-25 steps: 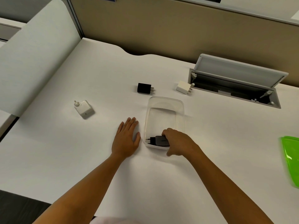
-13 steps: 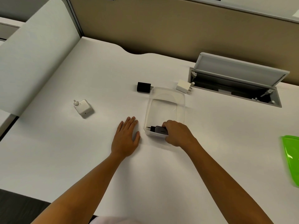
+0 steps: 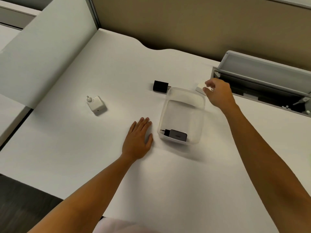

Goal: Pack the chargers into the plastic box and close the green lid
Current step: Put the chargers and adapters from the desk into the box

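A clear plastic box [image 3: 200, 100] sits mid-desk with a dark grey charger [image 3: 177, 135] lying in its near end. My left hand [image 3: 137, 140] rests flat on the desk just left of the box. My right hand [image 3: 217, 93] hovers beyond the box's far right corner, fingers apart over a small white charger [image 3: 200, 88] that it partly hides. A black cube charger [image 3: 160, 86] lies at the box's far left corner. A larger white charger [image 3: 96, 105] with a round plug lies further left. The green lid is out of view.
An open grey cable hatch [image 3: 262, 76] with a dark recess is set into the desk at the far right, just behind my right hand. A pale partition panel [image 3: 42, 47] borders the desk on the left.
My right hand let go of the dark grey charger in the box and moved up and right to the small white charger. The view shifted, so the green lid left the frame.
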A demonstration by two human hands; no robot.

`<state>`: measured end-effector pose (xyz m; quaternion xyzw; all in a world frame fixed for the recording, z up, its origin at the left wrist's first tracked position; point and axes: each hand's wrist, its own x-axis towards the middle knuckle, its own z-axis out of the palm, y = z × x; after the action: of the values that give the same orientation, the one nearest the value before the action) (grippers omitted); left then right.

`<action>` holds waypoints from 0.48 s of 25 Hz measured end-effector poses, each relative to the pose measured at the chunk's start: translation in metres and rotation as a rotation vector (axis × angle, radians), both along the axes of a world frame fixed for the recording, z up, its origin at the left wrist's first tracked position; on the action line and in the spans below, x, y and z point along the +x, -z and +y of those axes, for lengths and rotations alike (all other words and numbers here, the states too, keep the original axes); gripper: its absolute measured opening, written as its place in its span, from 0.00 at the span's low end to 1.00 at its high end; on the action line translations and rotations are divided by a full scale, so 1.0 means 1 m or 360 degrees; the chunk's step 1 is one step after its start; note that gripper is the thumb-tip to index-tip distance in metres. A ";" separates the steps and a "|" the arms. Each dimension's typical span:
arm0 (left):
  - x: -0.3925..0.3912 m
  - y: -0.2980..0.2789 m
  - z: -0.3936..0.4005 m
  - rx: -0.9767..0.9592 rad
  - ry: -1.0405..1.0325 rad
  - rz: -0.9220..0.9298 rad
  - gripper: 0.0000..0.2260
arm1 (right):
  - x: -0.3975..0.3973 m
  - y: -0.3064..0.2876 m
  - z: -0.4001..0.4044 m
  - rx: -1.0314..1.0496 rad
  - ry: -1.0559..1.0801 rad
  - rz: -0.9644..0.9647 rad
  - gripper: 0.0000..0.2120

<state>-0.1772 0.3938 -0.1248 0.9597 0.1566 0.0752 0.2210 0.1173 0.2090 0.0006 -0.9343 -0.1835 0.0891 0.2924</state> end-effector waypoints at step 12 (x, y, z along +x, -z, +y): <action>0.002 0.000 0.000 0.0003 -0.0016 -0.0009 0.24 | 0.063 0.060 0.007 -0.0433 -0.0146 0.0043 0.24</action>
<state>-0.1757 0.3942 -0.1251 0.9589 0.1606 0.0790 0.2200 0.1807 0.2158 -0.0593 -0.9546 -0.2082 0.1390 0.1613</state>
